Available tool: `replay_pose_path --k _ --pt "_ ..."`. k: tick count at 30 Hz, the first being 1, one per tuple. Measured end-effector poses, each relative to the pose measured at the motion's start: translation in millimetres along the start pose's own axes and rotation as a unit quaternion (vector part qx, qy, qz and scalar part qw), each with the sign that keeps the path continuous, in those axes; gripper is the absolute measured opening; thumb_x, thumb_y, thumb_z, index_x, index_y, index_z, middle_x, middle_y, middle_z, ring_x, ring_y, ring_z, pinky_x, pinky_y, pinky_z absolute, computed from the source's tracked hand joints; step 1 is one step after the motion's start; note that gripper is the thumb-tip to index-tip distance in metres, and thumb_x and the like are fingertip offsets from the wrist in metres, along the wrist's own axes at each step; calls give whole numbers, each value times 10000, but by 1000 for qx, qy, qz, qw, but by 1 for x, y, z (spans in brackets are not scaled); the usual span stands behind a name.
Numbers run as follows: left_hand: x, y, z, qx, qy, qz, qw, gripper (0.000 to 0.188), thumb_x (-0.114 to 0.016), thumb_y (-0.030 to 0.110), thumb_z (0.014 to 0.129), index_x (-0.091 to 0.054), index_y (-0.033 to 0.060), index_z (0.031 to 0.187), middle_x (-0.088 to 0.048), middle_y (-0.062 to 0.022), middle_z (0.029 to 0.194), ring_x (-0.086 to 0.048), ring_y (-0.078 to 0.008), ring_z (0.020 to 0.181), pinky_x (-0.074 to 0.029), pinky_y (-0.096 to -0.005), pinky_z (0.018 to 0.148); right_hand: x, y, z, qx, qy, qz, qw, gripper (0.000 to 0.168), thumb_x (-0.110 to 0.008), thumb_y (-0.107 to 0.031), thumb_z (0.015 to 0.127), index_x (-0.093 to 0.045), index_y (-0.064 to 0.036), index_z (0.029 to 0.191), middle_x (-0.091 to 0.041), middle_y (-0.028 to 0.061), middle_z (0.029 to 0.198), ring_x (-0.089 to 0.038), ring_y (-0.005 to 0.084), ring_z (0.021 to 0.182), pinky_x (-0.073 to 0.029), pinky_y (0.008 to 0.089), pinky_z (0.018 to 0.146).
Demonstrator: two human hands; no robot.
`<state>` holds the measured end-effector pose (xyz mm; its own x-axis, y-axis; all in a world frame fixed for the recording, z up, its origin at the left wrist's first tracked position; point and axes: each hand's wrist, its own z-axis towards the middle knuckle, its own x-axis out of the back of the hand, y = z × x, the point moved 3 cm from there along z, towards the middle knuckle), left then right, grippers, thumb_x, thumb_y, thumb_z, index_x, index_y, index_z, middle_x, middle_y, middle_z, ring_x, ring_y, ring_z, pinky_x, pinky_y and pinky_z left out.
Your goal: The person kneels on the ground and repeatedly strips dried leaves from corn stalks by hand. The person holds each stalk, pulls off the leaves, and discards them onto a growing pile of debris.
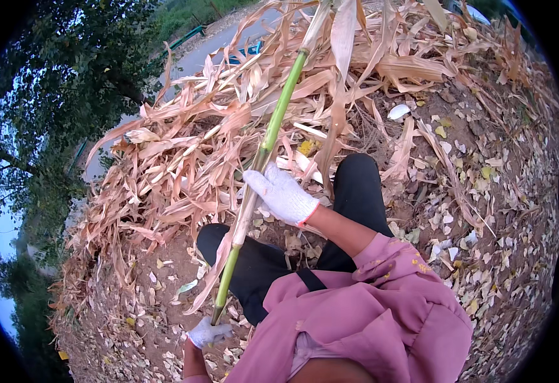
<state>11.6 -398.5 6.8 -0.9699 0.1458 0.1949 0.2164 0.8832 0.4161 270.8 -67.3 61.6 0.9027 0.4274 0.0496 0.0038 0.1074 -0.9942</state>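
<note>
A long corn stalk [281, 103], green between its dry husk-like leaf sheaths, slants across the view from lower left to the top. My right hand [284, 194], in a white knit glove, is closed around its middle, over a dry sheath. Near the stalk's lower end, my left hand [208, 332], gloved the same way, grips it low beside my left thigh. Dry leaves [344, 38] hang from the upper part of the stalk, and one pale leaf strip [214, 273] dangles between my hands. The stalk's top runs out of view.
A wide heap of dry corn stalks and leaves [174, 163] lies before my knees. Fallen leaves [480, 268] cover the brown soil on the right. Beyond the heap are a paved path [222, 37], a blue object [246, 51] and leafy trees [83, 62].
</note>
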Motion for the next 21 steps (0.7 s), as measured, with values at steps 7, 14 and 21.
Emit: replay_pose_path --k 7,14,21 --pt "-57 36 21 -41 -327 -185 926 265 -578 190 844 -610 18 646 -444 -6 445 -402 -121 386 -322 -261 419 25 42 46 -88 95 158 979 477 -455 -434 947 -470 0 1145 -623 119 992 -635 207 724 -532 351 652" --pt "-75 33 60 -47 -304 -210 928 260 -573 210 822 -594 22 643 -496 -23 485 -435 -130 394 -362 -277 426 37 139 67 -192 186 510 818 480 -495 -516 923 -479 -119 1193 -583 71 985 -622 196 852 -521 331 665" --pt "-88 67 67 -72 -306 -316 895 178 -595 182 808 -610 7 831 -588 -48 677 -524 -129 545 -433 -258 531 60 179 83 -139 356 564 732 595 -407 -575 915 -452 -127 1305 -511 117 1224 -541 313 1067 -500 442 814"
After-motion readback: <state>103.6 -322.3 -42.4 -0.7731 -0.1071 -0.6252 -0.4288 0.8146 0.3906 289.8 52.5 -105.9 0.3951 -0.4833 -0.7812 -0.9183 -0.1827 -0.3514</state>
